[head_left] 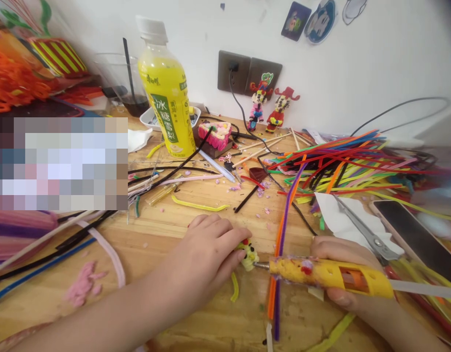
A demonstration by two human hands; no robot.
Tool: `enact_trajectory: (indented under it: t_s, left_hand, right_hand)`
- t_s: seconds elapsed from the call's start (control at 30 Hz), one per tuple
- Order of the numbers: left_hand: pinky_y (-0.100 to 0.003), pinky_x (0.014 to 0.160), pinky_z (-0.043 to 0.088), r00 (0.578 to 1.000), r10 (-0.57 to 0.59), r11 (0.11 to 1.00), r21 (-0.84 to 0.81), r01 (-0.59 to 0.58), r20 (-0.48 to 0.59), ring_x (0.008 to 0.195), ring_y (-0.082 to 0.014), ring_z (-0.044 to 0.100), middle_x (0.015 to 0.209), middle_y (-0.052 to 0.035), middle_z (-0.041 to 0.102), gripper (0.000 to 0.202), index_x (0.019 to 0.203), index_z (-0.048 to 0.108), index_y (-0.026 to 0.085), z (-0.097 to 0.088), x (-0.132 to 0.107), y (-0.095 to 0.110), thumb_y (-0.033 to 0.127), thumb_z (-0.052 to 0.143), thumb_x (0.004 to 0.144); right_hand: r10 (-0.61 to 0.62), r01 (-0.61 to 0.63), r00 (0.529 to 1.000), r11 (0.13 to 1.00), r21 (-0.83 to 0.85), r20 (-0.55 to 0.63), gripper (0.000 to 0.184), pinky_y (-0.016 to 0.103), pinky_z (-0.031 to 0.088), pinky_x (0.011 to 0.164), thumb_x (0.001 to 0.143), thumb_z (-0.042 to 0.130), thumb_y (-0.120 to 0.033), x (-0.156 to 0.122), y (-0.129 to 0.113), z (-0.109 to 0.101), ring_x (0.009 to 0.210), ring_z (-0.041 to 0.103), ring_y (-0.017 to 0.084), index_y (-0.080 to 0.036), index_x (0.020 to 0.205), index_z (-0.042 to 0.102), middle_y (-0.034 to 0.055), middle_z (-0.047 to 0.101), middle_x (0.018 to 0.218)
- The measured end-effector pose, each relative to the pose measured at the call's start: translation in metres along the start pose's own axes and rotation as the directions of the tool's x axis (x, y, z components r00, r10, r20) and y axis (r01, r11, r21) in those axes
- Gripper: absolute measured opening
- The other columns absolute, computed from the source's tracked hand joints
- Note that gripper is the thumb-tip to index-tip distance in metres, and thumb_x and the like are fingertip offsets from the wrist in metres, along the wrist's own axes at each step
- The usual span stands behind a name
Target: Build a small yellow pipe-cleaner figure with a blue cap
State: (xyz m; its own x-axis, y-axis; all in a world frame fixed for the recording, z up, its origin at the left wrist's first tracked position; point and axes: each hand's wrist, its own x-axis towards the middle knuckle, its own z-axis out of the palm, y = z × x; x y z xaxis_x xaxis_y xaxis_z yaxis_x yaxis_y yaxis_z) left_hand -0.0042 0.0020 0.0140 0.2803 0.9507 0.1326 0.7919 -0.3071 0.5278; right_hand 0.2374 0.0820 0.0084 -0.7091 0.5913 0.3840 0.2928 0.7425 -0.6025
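Note:
My left hand (207,256) is closed around a small yellow pipe-cleaner figure (249,256) with red and black bits, and the fingers hide part of it. My right hand (343,247) grips a yellow hot glue pen (328,276). A white glue stick (423,289) runs out of its back end. The pen's metal nozzle (261,265) points left and ends close to the figure. A purple and an orange pipe cleaner (279,264) lie on the wooden table (155,234) under the pen.
A heap of colourful pipe cleaners (350,166) fills the right side, beside steel scissors (365,234) on white paper and a phone (412,234). Further back stand a yellow drink bottle (167,93), a pink cake model (214,134), and several pipe-cleaner figures (273,110) by a wall socket.

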Motion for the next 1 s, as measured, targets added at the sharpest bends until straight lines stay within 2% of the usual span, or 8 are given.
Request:
enact_trajectory:
  t_s: [0.27,1.0]
  left_hand:
    - [-0.038,0.075,0.038,1.0,0.005,1.0,-0.003,-0.005,0.002,0.085,-0.0215,0.05,0.091,-0.0055,0.058,0.021,0.106,0.053,0.022,0.0007,-0.0011,-0.0002,0.023,0.04,0.089]
    - [-0.037,0.076,0.038,1.0,0.014,1.0,-0.005,-0.014,-0.011,0.086,-0.0211,0.051,0.092,-0.0051,0.058,0.021,0.106,0.053,0.022,0.0001,-0.0007,0.0,0.023,0.04,0.089]
  right_hand:
    - [0.006,-0.006,1.0,0.999,-0.032,0.004,0.052,0.026,0.023,0.04,0.079,0.032,-0.067,-0.0014,0.0011,-0.0006,0.04,0.035,0.012,-0.021,0.058,0.046,-0.0017,0.04,0.048]
    - [0.009,-0.009,1.0,1.0,0.001,-0.012,0.051,0.026,0.024,0.041,0.078,0.036,-0.067,-0.0003,-0.0007,-0.0014,0.042,0.036,0.012,-0.021,0.06,0.047,-0.0024,0.039,0.05]
